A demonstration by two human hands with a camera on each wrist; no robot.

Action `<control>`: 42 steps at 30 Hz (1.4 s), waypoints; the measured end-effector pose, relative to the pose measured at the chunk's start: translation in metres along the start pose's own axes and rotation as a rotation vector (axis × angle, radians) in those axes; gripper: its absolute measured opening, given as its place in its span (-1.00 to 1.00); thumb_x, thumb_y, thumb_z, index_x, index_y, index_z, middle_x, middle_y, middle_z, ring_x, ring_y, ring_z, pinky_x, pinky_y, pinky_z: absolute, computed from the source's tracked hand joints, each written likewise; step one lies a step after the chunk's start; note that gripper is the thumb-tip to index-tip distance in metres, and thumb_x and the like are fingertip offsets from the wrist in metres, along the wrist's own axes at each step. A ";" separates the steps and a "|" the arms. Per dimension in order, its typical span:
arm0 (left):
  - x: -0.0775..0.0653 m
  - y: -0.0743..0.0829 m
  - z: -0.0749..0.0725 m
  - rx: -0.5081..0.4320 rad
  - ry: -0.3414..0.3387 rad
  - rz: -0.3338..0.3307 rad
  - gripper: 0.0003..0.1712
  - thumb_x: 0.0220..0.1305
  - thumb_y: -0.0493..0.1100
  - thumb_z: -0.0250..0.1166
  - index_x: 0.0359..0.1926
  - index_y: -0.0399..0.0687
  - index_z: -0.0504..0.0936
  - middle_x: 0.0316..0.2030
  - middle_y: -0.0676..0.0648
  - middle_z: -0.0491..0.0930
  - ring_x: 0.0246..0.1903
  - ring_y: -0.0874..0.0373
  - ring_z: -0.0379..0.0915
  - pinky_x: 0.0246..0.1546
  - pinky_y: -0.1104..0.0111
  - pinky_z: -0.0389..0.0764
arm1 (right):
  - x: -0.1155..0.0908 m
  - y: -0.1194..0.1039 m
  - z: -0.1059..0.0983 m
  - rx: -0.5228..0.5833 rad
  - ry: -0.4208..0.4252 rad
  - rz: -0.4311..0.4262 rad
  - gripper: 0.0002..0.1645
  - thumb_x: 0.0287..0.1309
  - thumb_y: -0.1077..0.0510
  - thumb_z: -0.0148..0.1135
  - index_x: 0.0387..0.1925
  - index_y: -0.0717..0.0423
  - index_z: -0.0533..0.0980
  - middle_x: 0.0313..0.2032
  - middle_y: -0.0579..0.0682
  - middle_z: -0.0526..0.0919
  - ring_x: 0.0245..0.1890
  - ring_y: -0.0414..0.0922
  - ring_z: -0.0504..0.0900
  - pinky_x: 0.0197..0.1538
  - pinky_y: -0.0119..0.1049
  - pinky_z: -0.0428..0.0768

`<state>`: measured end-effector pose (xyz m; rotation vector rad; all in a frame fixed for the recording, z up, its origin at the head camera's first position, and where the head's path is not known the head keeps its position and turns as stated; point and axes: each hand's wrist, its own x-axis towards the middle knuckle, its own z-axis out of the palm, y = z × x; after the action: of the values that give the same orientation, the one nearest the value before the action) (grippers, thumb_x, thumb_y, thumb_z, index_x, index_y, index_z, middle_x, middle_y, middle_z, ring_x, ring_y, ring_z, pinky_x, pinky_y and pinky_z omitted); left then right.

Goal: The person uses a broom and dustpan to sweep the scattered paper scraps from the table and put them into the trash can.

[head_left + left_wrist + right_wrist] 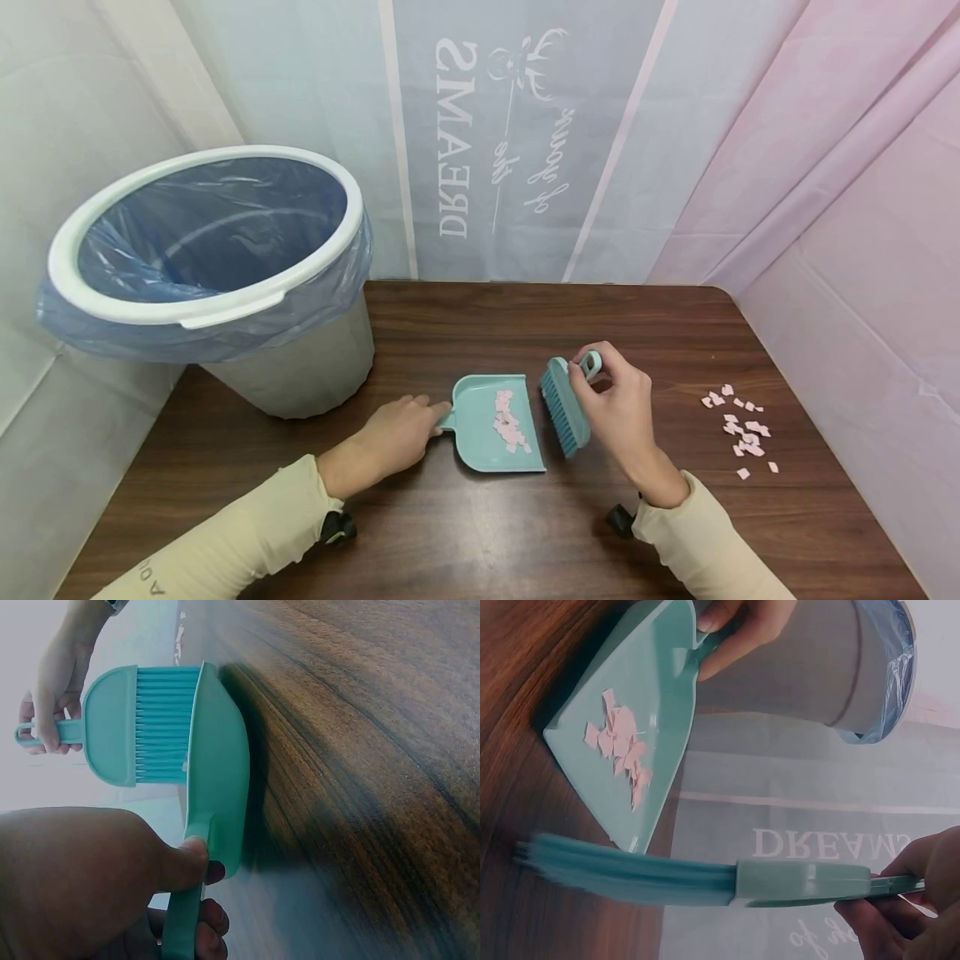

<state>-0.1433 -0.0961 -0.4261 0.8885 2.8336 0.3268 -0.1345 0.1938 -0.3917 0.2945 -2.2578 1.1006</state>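
Note:
My left hand (399, 433) grips the short handle of a teal dustpan (480, 450) that lies on the table. In the left wrist view the thumb presses on top of that handle, with fingers curled below. Pink paper scraps (619, 746) form a strip inside the pan, closer to its open edge. My right hand (618, 408) pinches the looped handle of a teal brush (564, 408), held upright with bristles down. The bristles (630, 870) stand just outside the pan's open edge, to its right in the head view.
At the left stands a grey bin (315, 367) with a white rim and a blue liner bag. More pink paper scraps (746, 437) lie scattered on the right of the brown wooden table (480, 550). Printed cloth curtains (525, 125) hang behind and at the sides.

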 end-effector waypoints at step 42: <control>-0.012 -0.010 -0.011 0.025 -0.009 -0.006 -0.86 0.42 -0.25 0.29 -0.06 -0.14 0.53 -0.35 -0.22 0.56 -0.37 -0.13 0.51 -0.37 0.08 0.61 | -0.004 -0.014 0.016 0.146 -0.081 0.018 -0.79 0.16 0.44 0.37 -0.29 0.10 0.58 -0.42 -0.10 0.68 -0.42 -0.22 0.68 -0.54 -0.43 0.56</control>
<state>-0.1414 -0.1122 -0.4169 0.8842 2.8376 0.2864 -0.1316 0.1721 -0.3931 0.3852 -2.2578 1.2869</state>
